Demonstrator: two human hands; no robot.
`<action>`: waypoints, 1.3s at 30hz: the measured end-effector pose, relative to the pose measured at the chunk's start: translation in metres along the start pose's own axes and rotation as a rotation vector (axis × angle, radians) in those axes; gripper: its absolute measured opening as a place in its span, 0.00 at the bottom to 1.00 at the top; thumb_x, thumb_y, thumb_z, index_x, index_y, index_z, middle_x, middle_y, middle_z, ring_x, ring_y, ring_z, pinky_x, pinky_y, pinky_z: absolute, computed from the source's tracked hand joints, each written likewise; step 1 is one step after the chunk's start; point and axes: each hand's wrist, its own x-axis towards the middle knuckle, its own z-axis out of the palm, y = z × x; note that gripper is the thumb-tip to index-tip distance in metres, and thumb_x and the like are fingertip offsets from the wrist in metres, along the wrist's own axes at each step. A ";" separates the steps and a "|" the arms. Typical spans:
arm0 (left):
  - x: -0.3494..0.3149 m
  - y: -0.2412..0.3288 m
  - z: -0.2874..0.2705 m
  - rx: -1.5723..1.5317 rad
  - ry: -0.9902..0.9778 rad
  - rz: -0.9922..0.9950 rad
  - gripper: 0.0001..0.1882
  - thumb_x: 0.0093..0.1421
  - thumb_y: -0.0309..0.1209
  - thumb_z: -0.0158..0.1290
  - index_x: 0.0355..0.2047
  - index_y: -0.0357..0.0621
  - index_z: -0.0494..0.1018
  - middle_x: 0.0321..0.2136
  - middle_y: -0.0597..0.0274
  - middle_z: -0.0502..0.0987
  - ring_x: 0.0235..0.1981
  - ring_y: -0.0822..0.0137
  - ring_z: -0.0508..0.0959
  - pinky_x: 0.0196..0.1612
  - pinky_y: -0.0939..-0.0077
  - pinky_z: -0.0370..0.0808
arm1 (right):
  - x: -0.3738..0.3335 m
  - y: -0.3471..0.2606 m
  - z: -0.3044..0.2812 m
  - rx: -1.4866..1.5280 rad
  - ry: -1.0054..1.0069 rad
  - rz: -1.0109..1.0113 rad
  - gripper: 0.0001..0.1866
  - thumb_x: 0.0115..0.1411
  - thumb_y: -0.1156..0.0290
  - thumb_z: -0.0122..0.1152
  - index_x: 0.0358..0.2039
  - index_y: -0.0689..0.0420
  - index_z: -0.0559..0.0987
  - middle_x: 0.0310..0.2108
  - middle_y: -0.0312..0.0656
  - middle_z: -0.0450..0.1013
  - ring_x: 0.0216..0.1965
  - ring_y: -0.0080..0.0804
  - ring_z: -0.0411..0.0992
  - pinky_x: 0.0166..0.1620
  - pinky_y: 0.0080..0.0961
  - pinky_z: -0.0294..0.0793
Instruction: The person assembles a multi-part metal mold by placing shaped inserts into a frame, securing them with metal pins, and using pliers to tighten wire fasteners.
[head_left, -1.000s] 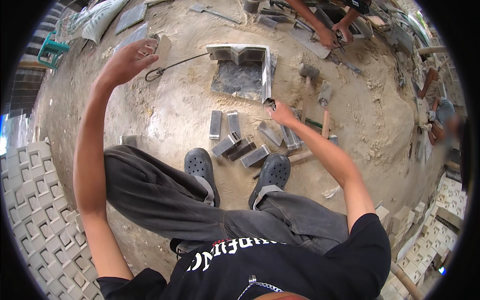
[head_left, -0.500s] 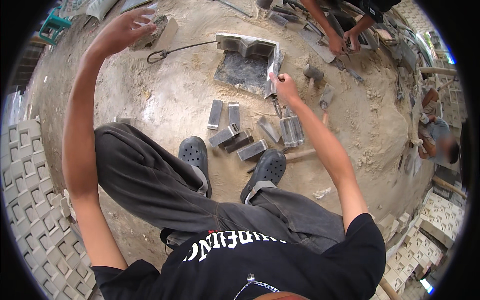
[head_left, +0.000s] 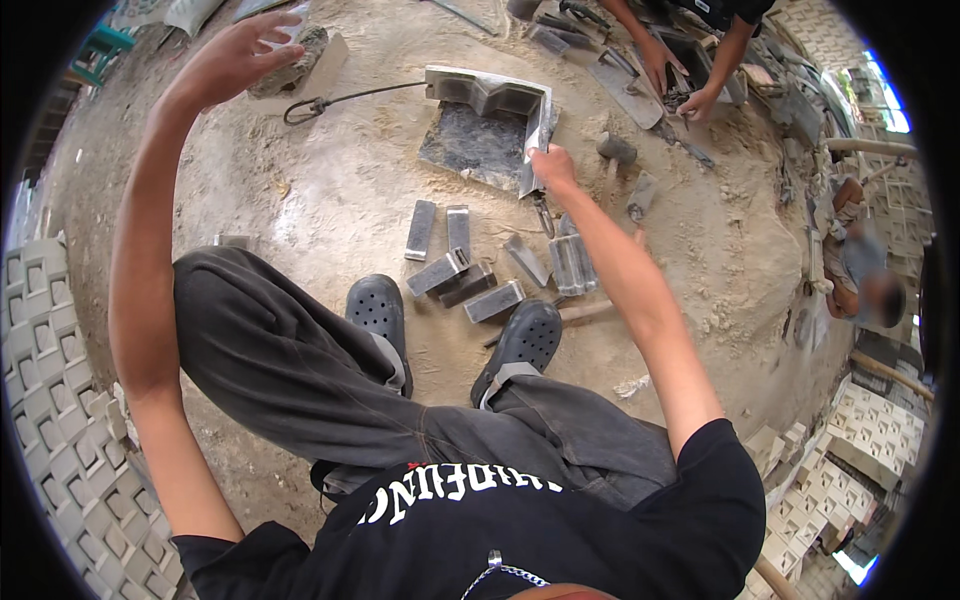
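My right hand (head_left: 553,168) is closed round the near end of an angled metal mould frame (head_left: 490,88), thumb on its edge. The frame has a notched far side and stands on a dark flat plate (head_left: 465,145). From its left end a thin metal rod with a looped end (head_left: 318,104) runs leftward. A second loop (head_left: 543,214) hangs below my right hand. At the far left my left hand (head_left: 235,62) has its fingers spread beside a rough grey lump (head_left: 300,68) and a pale block. I cannot tell whether the fingertips touch the lump.
Several dark metal bars (head_left: 458,232) lie before my feet, beside a ribbed metal block (head_left: 573,266). A mallet (head_left: 616,148) and a trowel (head_left: 641,197) are to the right. A co-worker's hands (head_left: 690,90) work at the far right. Patterned pale blocks (head_left: 75,400) are stacked at left.
The whole view has shifted slightly. My hands keep about the same places on the frame and by the lump. The co-worker's hands have moved over the dark box.
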 end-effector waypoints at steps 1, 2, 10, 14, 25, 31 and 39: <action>-0.001 -0.001 0.000 0.012 -0.003 0.001 0.31 0.64 0.51 0.54 0.63 0.51 0.66 0.54 0.50 0.75 0.53 0.55 0.77 0.55 0.59 0.75 | -0.004 -0.003 0.003 -0.002 0.039 -0.028 0.21 0.53 0.58 0.59 0.38 0.64 0.81 0.37 0.59 0.78 0.41 0.54 0.77 0.45 0.41 0.74; -0.003 -0.002 -0.001 0.023 -0.006 0.001 0.31 0.64 0.51 0.54 0.63 0.51 0.67 0.54 0.50 0.75 0.53 0.55 0.77 0.55 0.59 0.75 | -0.007 -0.007 0.004 0.010 0.068 -0.031 0.21 0.53 0.58 0.58 0.38 0.64 0.81 0.37 0.61 0.78 0.42 0.56 0.76 0.46 0.42 0.73; -0.005 -0.011 -0.002 0.039 -0.011 -0.004 0.31 0.63 0.51 0.55 0.62 0.52 0.67 0.53 0.50 0.76 0.53 0.55 0.77 0.53 0.60 0.76 | -0.027 -0.007 0.022 0.119 0.229 0.016 0.19 0.51 0.60 0.58 0.34 0.64 0.81 0.33 0.62 0.77 0.40 0.59 0.76 0.45 0.43 0.72; -0.005 -0.013 -0.002 0.027 -0.011 0.011 0.30 0.64 0.49 0.55 0.62 0.52 0.67 0.53 0.49 0.75 0.52 0.55 0.77 0.52 0.60 0.76 | -0.031 -0.002 0.027 0.146 0.269 0.021 0.17 0.50 0.61 0.60 0.29 0.65 0.79 0.28 0.60 0.76 0.35 0.57 0.76 0.41 0.43 0.71; -0.002 0.013 -0.001 0.030 -0.029 0.025 0.30 0.61 0.46 0.57 0.60 0.47 0.69 0.49 0.47 0.78 0.51 0.52 0.78 0.53 0.60 0.74 | -0.018 -0.012 0.002 0.317 0.235 0.125 0.17 0.48 0.62 0.61 0.24 0.67 0.74 0.25 0.61 0.74 0.31 0.58 0.74 0.39 0.45 0.71; 0.008 0.015 0.005 0.005 -0.133 -0.007 0.29 0.63 0.43 0.57 0.61 0.43 0.68 0.50 0.46 0.77 0.52 0.52 0.77 0.54 0.60 0.73 | -0.003 0.007 0.009 0.160 0.321 0.114 0.18 0.52 0.58 0.62 0.32 0.64 0.79 0.32 0.59 0.78 0.37 0.53 0.77 0.41 0.41 0.73; -0.018 -0.017 -0.014 -0.102 -0.138 -0.088 0.28 0.65 0.42 0.55 0.62 0.46 0.66 0.52 0.50 0.76 0.52 0.57 0.76 0.54 0.60 0.73 | -0.023 0.001 -0.023 0.155 -0.034 0.020 0.32 0.58 0.42 0.59 0.34 0.66 0.75 0.33 0.60 0.76 0.39 0.56 0.75 0.43 0.43 0.71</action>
